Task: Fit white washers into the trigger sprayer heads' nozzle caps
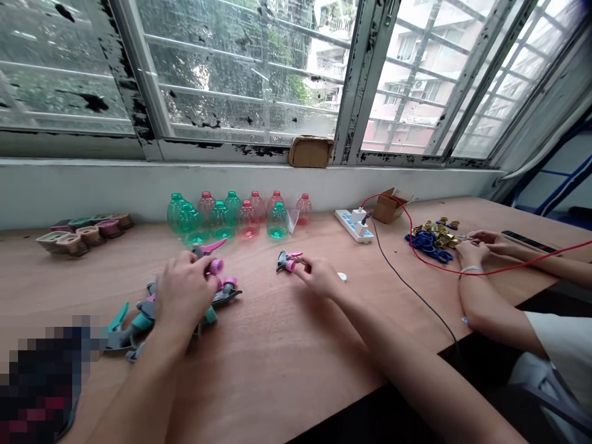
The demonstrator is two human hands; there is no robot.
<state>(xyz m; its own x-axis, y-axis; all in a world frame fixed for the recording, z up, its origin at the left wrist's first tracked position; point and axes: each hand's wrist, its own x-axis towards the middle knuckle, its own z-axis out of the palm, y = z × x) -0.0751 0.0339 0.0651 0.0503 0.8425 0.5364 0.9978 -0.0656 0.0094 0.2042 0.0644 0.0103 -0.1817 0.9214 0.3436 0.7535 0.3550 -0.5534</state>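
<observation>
Pink plastic trigger sprayer (287, 261) pinched in right hand (319, 276) grip; left hand (182, 291) grip pressed around second sprayer (214, 266).

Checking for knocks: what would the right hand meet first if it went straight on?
The right hand, past the spray head it pinches, would likely meet a pink-tinted plastic bottle, though depth is unclear.

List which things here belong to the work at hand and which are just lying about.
Part of the work: left hand holding a pink trigger sprayer head; right hand holding a small sprayer head; pile of sprayer heads; probably the green and pink plastic bottles.
Lying about: power strip; cardboard box; phone.
</observation>
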